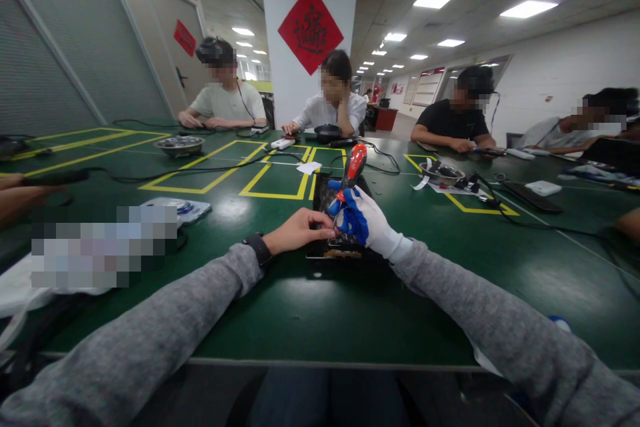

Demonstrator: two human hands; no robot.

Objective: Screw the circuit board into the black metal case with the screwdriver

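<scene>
My right hand (365, 220), in a white glove with blue coated fingers, is closed round a screwdriver (356, 163) with a red and black handle. The handle points up and its shaft slants down to the left. Below lies a flat black device (330, 255) with an exposed edge, perhaps an opened tablet or laptop part. My bare left hand (303, 229), with a dark band on the wrist, reaches in from the left. Its thumb and fingers pinch close to the shaft's lower end; whatever is between them is too small to make out.
A metal bowl (179, 145) stands at the back left, another bowl (444, 173) with parts at the right. A plastic-wrapped item (187, 210) lies on the left of the green table (280, 320). Black cables (120, 180) cross it. Several people sit around the far side.
</scene>
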